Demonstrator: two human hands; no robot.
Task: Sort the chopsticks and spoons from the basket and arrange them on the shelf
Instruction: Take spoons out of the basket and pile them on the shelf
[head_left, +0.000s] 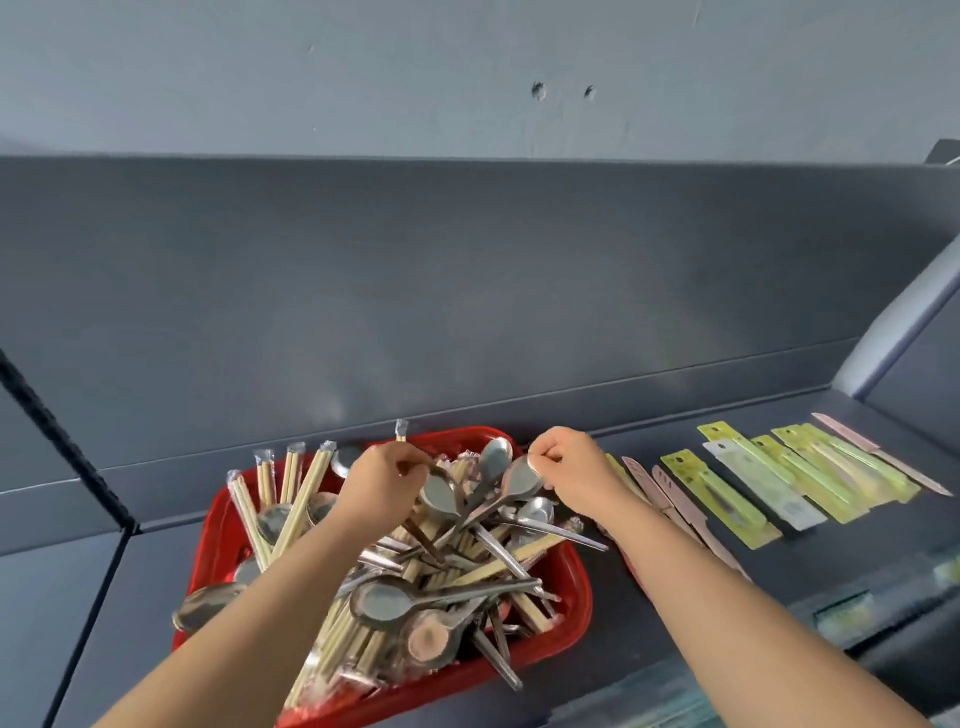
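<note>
A long dark grey metal shelf (171, 499) carries everything. On it, toward the front edge and left of the middle, sits the red plastic basket (579, 597), heaped with a tangle of cutlery. Toward the right end lies a row of flat yellow-green carded packets (722, 493). In the basket, pale wooden chopsticks in clear sleeves (298, 493) lean up at the left and back, and shiny steel spoons (387, 603) cross over them.

Both hands are over the back of the pile. The left hand (382, 483) has its fingers curled on one spoon's bowl (439, 496), and the right hand (566, 467) pinches the rim of another (519, 480).

This looks like the picking-out stage, with sorting barely begun. Next, each spoon needs lifting clear of the crossed handles without dragging the chopsticks out, then laying on bare shelf
</note>
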